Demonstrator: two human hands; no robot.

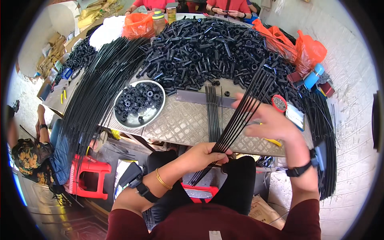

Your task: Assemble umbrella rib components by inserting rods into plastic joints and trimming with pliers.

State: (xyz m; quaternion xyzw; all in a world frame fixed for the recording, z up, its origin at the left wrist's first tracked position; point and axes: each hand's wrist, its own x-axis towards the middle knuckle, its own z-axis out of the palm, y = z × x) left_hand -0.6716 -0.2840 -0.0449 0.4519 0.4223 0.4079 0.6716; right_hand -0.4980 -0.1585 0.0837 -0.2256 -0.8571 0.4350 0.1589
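The handful of long, thin, straight black rods (245,110) will probably handle as a light load: each is slim enough to flex, though the group looks stiff enough to hold its line from a single grip. The smooth-looking surface could let individual rods slide past one another, so a firm hold around the gathered part seems best, with a second contact farther up to keep the spread upper lengths in order. They do not look fragile, though a hard sideways push might bend one.

The left hand (208,155) grips them toward their lower end, thumb on top and fingers curled around. The right hand (270,120) has its fingers loosely spread and grips nothing that can be seen; its blurred fingertips reach behind the upper lengths, and whether they touch cannot be told.

The rods are dark and slender, packed close at the left hand and fanned out above it, with short ends projecting below over the person's lap. They slant up to the right above the front edge of the grey, diamond-patterned bench (172,120). Just to their left, a narrow bunch of similar black rods (213,116) lies on the bench, right of a round metal bowl (153,113) holding small black toothed pieces (134,100).
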